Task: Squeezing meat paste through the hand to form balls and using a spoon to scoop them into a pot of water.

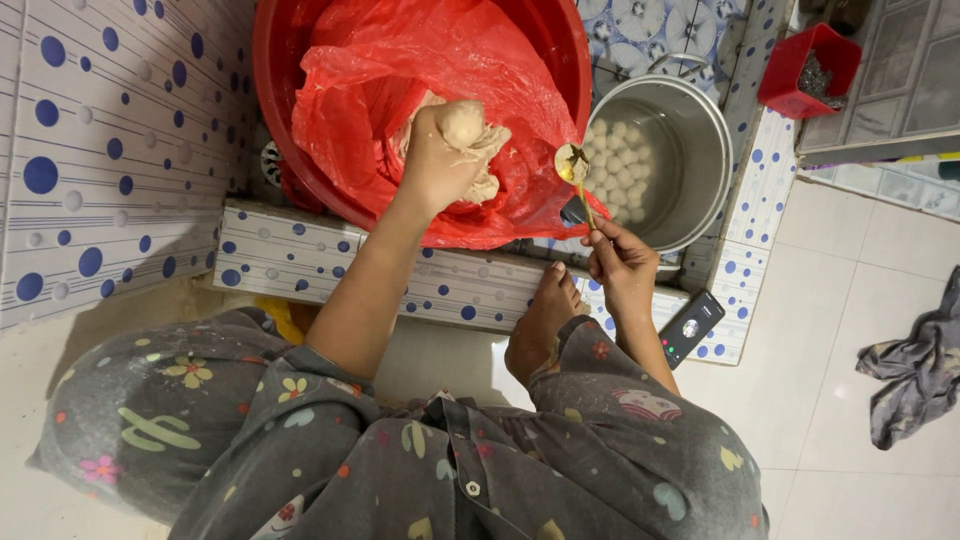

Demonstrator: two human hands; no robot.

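My left hand [440,160] squeezes a lump of pale paste [465,125] so that a round ball bulges out above the fist. It hovers over a red plastic bag [400,70] lining a big red tub [275,60]. My right hand [618,265] grips a metal spoon [573,170] by its handle, the bowl raised with a smear of paste on it, just right of the ball. Behind the spoon stands a steel pot [700,140] of water with several pale balls [620,165] floating in it.
A tiled ledge with blue dots [300,255] runs in front of the tub; my bare foot [540,320] rests against it. A dark phone [690,327] lies on the ledge's right end. A small red basket [805,70] sits top right, a grey cloth [915,370] on the floor.
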